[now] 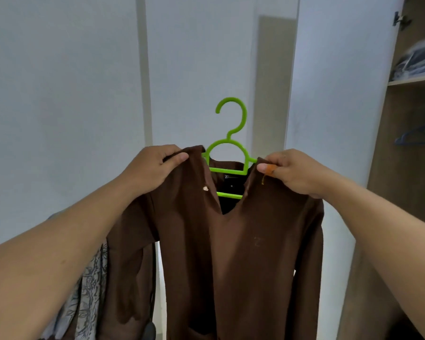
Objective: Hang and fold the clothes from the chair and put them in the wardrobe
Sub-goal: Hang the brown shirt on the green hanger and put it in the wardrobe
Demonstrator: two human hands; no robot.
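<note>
Head view: my left hand (155, 168) pinches the left shoulder of a dark brown V-neck fabric garment (231, 253), and my right hand (290, 173) pinches its right shoulder. The garment hangs in front of me, centred, on a bright green plastic hanger (231, 143). The open wooden wardrobe (407, 143) stands far right, with folded clothes on its shelf (412, 81).

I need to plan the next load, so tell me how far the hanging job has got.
Done: the green hanger sits inside the brown garment, hook free above the neckline. In hand: the left hand and right hand each pinch a shoulder, holding it up. Left: it is not yet in the open wardrobe at right, and a patterned cloth waits at lower left.
</note>
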